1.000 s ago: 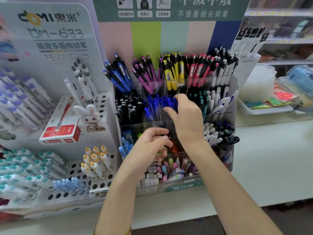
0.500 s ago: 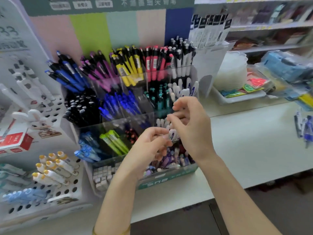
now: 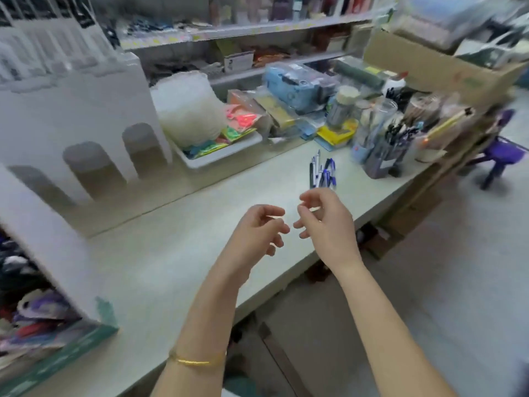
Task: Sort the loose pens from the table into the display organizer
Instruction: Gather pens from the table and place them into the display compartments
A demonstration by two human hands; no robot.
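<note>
Both hands are released and hold nothing: the left hand and right hand hover side by side over the table, fingers loosely curled. The loose pens lie in a small heap just beyond the right hand, mostly blue with a dark and a white barrel among them. The likely next step is a reach for that heap; picking up one colour at a time would make dropping them into matching compartments easier. The display organizer stands at the near left, its contents a blur of dark, purple and red. A white tray at the far side holds bright packets; a clear holder to the right is crammed with upright pens
</note>
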